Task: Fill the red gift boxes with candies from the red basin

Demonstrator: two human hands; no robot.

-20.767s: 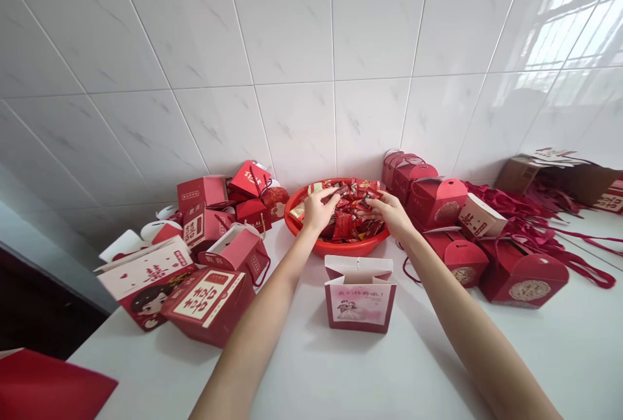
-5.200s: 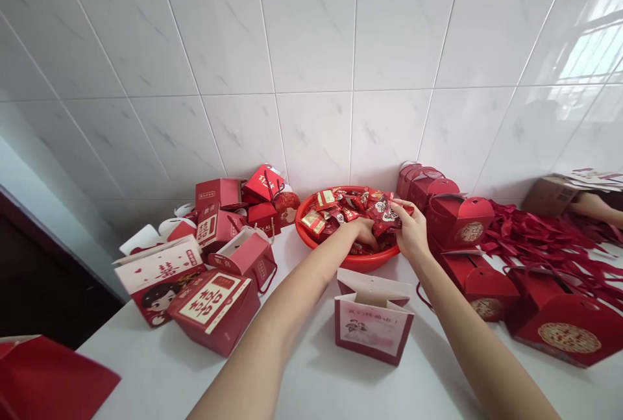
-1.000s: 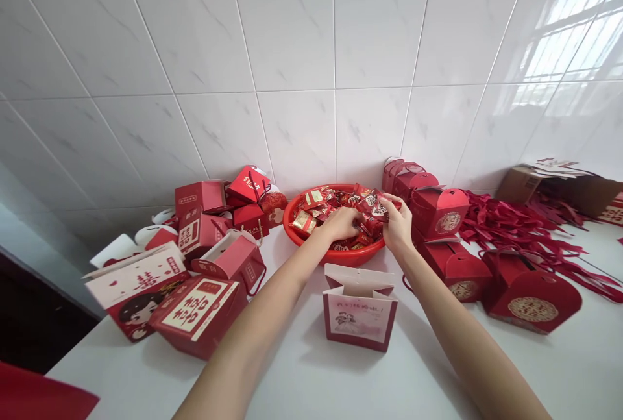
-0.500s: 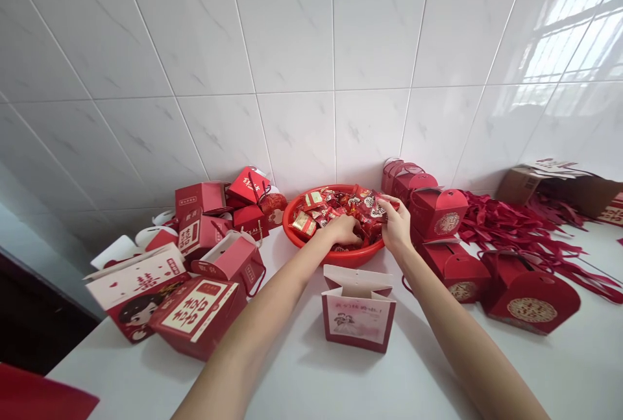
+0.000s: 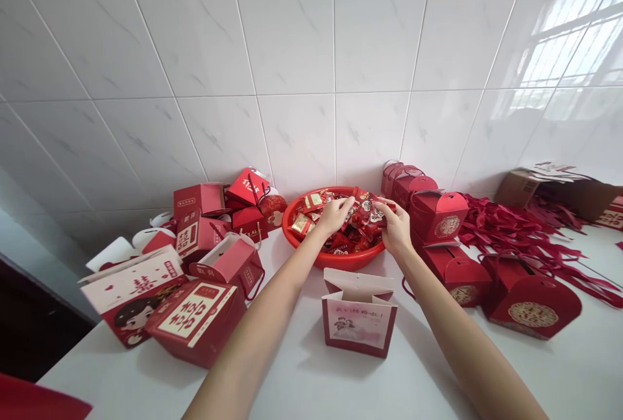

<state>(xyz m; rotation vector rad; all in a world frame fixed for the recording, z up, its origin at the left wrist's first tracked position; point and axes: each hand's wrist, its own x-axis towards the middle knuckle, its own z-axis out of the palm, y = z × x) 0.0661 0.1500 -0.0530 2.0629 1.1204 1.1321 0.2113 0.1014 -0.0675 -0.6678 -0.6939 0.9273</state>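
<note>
A red plastic basin stands against the wall, filled with wrapped candies. Over its middle is my left hand, its fingers pinched together on a small wrapped candy that shows only partly. My right hand is at the basin's right rim, closed on red candy packets with white lettering. In front of the basin, between my forearms, an open gift box stands upright, its top flaps raised and a printed couple on its front.
Red gift boxes crowd the left side. More red boxes with round gold emblems stand to the right. Behind them lie a heap of red ribbons and a cardboard box. A tiled wall closes off the back.
My left hand has lifted out of the candies and moved slightly back, toward the wall. My right hand stays at the right rim with the packets.
</note>
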